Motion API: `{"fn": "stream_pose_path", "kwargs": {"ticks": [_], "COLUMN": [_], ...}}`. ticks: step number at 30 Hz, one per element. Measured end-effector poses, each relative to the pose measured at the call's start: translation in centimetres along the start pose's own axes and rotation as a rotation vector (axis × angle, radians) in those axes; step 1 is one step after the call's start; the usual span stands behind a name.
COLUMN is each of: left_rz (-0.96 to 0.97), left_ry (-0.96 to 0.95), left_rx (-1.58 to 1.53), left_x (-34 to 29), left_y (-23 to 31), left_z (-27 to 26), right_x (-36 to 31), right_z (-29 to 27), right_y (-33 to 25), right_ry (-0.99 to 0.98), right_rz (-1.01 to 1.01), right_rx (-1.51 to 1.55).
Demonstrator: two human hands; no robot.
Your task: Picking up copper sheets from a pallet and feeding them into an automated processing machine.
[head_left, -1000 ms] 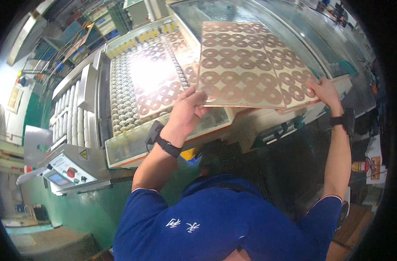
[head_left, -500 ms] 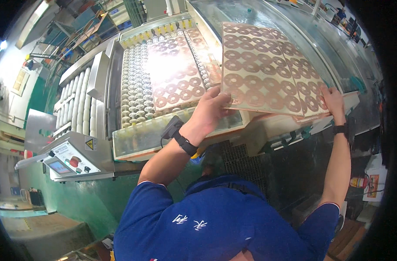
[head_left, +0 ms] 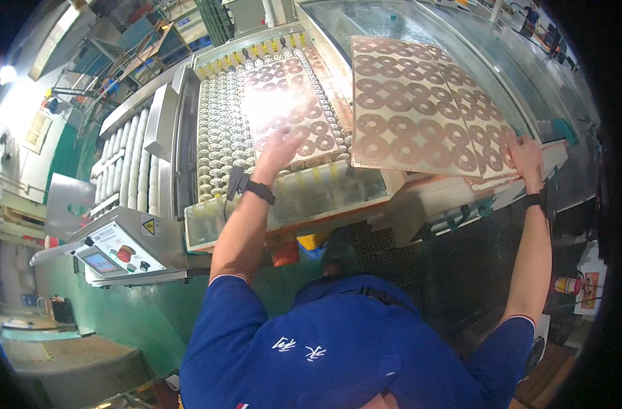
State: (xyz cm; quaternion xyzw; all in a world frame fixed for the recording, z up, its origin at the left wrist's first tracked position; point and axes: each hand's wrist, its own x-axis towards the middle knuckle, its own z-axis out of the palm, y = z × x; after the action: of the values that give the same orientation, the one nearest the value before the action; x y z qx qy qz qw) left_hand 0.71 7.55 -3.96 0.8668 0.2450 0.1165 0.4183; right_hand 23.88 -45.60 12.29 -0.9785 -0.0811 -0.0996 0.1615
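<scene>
- The right hand point(head_left: 526, 160) is closed at the near right corner of the ring-patterned panels point(head_left: 413, 102), thumb and fingers pinching their edge.
- These copper-and-cream panels overlap, sloping across the machine past the right edge of the wheel bed point(head_left: 219, 129); how many there are cannot be told.
- The left hand point(head_left: 282, 148) is over the wheel bed near its near edge, fingers partly bent; its fingertips are unclear, so whether it grips or touches anything cannot be told.
- Under that hand a single panel point(head_left: 290, 105) lies flat on the wheels, right of the bed's middle, stretching from near the far edge toward the near edge, with strong glare on it.
- Another coppery panel point(head_left: 322, 67) shows along the bed's right edge, partly covered by the ring-patterned panels.
- A clear wall point(head_left: 290, 217) bounds the bed's near edge.
- Beyond the bed's left edge are long white rollers point(head_left: 130, 163), with a control box point(head_left: 123, 249) at their near end.
</scene>
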Motion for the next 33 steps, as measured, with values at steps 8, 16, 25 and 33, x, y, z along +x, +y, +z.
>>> {"fn": "stream_pose_path", "kwargs": {"ticks": [8,16,25,33], "left_rz": [-0.095,-0.07,-0.004,-0.163], "left_ry": [-0.12,-0.068,-0.067,-0.414], "left_rx": [0.454,0.49,-0.178,-1.39], "left_x": [0.3,1.7,0.0,-8.1], "left_y": [-3.9,-5.4,0.3,14.3], "left_z": [-1.1,0.6,3.1,4.8], "right_x": [-0.4,-0.2,-0.2,-0.8], "right_z": [-0.4,0.1,-0.3,-0.7], "right_y": [0.0,0.7,0.3,-0.3], "right_ry": [-0.036,0.058,0.026,0.028], "right_rz": [0.054,-0.003,0.008,0.013], "right_rx": [-0.023,-0.075,-0.044,-0.025]}}
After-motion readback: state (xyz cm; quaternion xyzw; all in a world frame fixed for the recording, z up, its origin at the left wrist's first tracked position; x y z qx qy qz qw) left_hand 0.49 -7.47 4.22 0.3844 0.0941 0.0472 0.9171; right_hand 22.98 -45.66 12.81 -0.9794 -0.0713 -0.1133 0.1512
